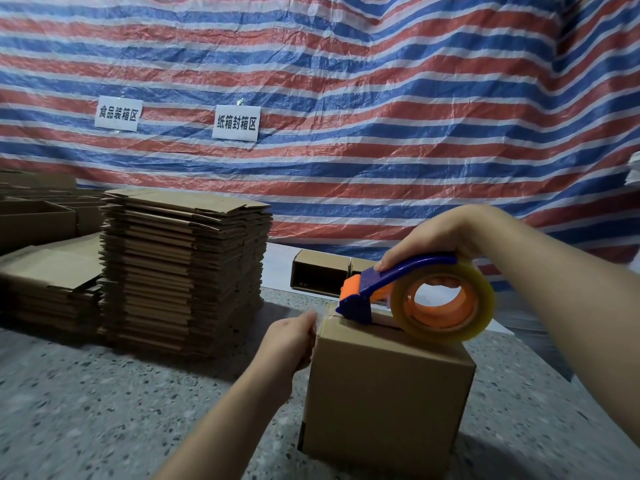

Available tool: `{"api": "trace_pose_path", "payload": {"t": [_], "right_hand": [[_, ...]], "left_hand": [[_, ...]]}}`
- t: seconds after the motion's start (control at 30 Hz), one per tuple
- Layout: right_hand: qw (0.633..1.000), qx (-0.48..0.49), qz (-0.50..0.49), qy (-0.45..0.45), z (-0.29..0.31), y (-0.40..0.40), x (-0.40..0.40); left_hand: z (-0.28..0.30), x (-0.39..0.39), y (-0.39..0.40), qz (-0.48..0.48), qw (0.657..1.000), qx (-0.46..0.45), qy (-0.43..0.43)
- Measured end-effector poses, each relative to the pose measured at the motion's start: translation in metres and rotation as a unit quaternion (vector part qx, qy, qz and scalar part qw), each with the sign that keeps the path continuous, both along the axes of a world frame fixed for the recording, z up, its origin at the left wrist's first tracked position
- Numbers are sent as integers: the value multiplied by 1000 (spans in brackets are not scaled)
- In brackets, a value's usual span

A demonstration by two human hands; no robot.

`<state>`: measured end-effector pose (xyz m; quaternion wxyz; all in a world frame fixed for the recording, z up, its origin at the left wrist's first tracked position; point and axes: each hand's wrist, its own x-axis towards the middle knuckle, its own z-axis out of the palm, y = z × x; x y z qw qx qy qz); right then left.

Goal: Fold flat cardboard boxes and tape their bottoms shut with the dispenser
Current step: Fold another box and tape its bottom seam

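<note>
Speckled counter point(104, 410) before a striped tarp point(346, 64): right grip point(436, 237) curled around the tape dispenser point(415, 296) atop the box point(384, 393), left grip point(291, 337) pinching its far-left top edge.

The blue and orange tape dispenser point(408, 292), gripped from above by the right hand point(440, 237), rests on the upright brown cardboard box point(388, 386); the left hand point(294, 337) holds that box's left top edge, the tall stack of flat brown cardboard boxes point(183, 271) stands farther left, and a small open cardboard box point(322, 271) lies behind.
</note>
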<state>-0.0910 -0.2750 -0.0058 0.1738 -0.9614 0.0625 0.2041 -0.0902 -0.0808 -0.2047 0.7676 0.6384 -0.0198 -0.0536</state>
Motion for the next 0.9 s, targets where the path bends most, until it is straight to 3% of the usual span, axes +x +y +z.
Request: {"api": "trace_pose_path", "payload": {"t": [0.17,0.53,0.6,0.7,0.8,0.9], "right_hand": [[1000,1,-1,-6,-2,-1,0],[1000,-5,-4,-14,-5,1,0],[1000,-3,-6,-14,-5,1,-1],[1000,-4,-2,-11,-4,3,-2],[1000,-2,-9,-13,-4,2,-1],[1000,0,-16,-15,-4,1,-1]], "left_hand": [[-5,-3,2,-12,993,97,-67],[-10,-6,-2,-14,995,89,49],[-13,-9,1,30,994,108,17],[-10,-17,2,121,983,76,-117],[-3,-34,-7,60,974,89,-197],[-7,-43,-16,28,973,111,-199]]}}
